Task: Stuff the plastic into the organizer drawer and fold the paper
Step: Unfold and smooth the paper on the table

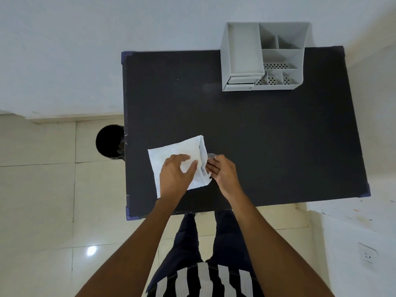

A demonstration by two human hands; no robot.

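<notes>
Right now both hands are on the paper (177, 159), so the folding is the step in hand. The left hand (174, 175) lies spread flat on the sheet, palm down, fingers apart, pinning it to the table (267, 136) rather than gripping. The right hand (222, 170) sits at the sheet's right edge, fingers curled in and pinched together on the turned-over strip there; something small and greyish shows just past its fingertips, but I can't tell what it is.

To my eye one fold is started: the right side of the paper is doubled back in a narrow band, raised a little at the top corner and not yet pressed flat. The next move likely calls for running the right fingers along that crease while the left hand keeps the sheet from sliding.

White, soft-looking and slightly rumpled, the paper lies at the near left part of the dark tabletop. A grey organizer (265, 58) stands well apart at the far edge, its small drawer (241, 79) looking pushed in. I see no plastic lying loose, so that part seems done.
</notes>
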